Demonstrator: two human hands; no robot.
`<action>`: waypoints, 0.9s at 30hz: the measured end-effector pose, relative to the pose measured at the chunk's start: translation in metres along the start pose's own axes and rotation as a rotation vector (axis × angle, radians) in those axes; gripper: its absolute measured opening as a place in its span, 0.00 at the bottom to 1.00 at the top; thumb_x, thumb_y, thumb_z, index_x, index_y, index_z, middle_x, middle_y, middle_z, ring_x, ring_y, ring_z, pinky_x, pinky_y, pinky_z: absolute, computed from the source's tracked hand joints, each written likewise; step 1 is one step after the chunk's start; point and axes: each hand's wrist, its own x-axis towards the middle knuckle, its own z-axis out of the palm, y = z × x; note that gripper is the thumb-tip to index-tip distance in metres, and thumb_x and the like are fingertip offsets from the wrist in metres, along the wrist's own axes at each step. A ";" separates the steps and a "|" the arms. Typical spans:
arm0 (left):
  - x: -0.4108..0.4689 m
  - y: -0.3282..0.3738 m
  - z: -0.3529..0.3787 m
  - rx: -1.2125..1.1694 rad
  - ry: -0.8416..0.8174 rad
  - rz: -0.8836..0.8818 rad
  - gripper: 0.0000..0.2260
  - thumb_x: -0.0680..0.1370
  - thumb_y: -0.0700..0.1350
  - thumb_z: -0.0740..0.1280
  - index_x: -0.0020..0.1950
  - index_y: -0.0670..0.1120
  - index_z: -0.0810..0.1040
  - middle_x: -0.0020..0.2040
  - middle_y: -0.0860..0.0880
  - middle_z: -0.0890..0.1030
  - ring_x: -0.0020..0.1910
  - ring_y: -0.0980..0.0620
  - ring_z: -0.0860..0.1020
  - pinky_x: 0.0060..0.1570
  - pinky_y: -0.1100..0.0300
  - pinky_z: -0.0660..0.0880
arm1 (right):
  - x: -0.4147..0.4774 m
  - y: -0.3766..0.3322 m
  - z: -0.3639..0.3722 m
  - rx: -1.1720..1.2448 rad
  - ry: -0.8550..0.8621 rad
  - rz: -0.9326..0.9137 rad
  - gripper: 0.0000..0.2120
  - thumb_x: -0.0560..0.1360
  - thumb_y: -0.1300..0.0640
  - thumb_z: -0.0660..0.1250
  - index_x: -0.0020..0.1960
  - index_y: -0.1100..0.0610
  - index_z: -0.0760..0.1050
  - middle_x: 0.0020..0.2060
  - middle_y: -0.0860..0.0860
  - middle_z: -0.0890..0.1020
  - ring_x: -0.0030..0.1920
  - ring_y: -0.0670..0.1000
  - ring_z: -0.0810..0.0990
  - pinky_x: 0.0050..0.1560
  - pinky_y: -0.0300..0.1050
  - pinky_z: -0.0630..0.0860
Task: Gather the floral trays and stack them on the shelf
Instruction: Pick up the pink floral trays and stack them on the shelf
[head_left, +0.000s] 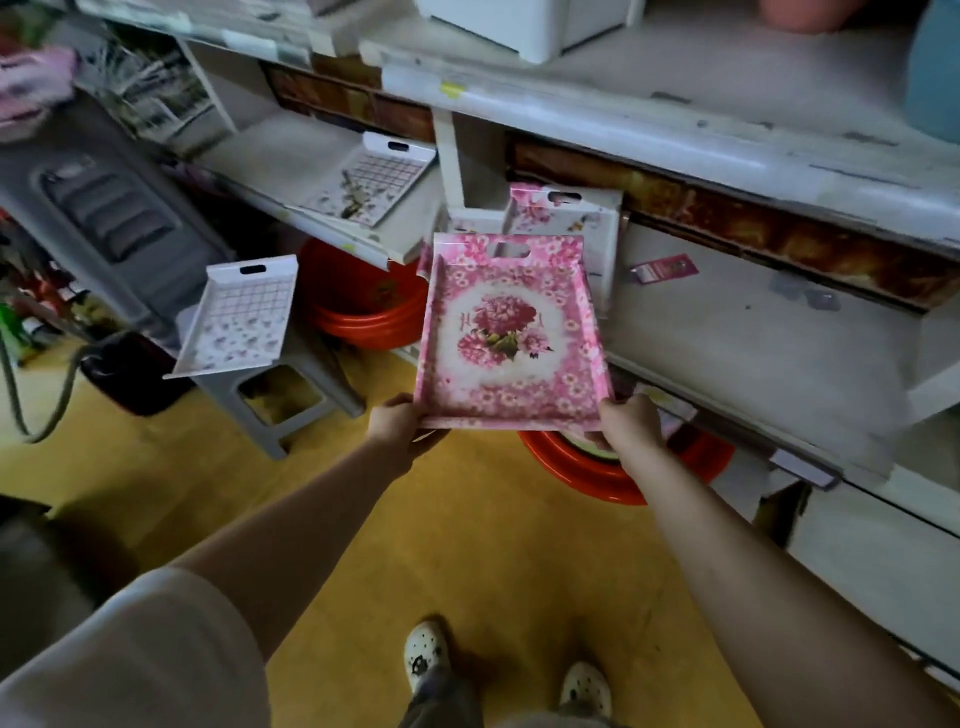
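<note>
While we stand facing the shelving, both our hands grip the near end of the pink floral tray (511, 332) at centre of frame. Left hand (397, 426) is curled round its lower left corner w/ fingers under the base; right hand (631, 423) clasps the lower right corner the same way. Tray isn't on the shelf: it's held in the air in front of it, tilted, cut-out handle end away from us. Just behind it, upper centre, a white tray w/ pink flowers (566, 218) leans upright on the lower shelf (727, 332). Further up & left, a white grid-pattern tray (369, 182) lies on the next shelf section. At left of frame a 2nd grid tray (239, 317) rests tilted on a grey stool (291, 410). Red basins (363, 306) sit stacked under the shelf btwn the stool & our tray; another red basin (597, 467) shows below our hands. Floor (415, 545) is yellow, our white shoes (426, 654) at bottom centre
</note>
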 end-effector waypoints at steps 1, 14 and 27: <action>0.004 0.010 -0.017 -0.009 -0.006 0.002 0.08 0.76 0.30 0.60 0.40 0.41 0.72 0.39 0.42 0.78 0.37 0.47 0.79 0.33 0.55 0.80 | -0.008 -0.011 0.016 -0.022 0.005 -0.020 0.07 0.75 0.57 0.60 0.46 0.61 0.73 0.27 0.52 0.77 0.28 0.54 0.79 0.30 0.46 0.76; 0.061 0.117 -0.212 -0.106 0.052 0.163 0.10 0.72 0.30 0.65 0.37 0.43 0.71 0.34 0.42 0.75 0.30 0.46 0.76 0.34 0.56 0.77 | -0.077 -0.126 0.202 -0.130 -0.097 -0.234 0.15 0.76 0.58 0.58 0.54 0.68 0.75 0.47 0.63 0.82 0.37 0.55 0.80 0.31 0.44 0.73; 0.073 0.154 -0.317 -0.238 0.169 0.219 0.09 0.74 0.30 0.64 0.38 0.42 0.72 0.36 0.44 0.76 0.33 0.47 0.77 0.25 0.61 0.77 | -0.105 -0.187 0.313 -0.200 -0.190 -0.349 0.13 0.76 0.55 0.60 0.52 0.64 0.76 0.41 0.57 0.80 0.38 0.55 0.80 0.32 0.41 0.72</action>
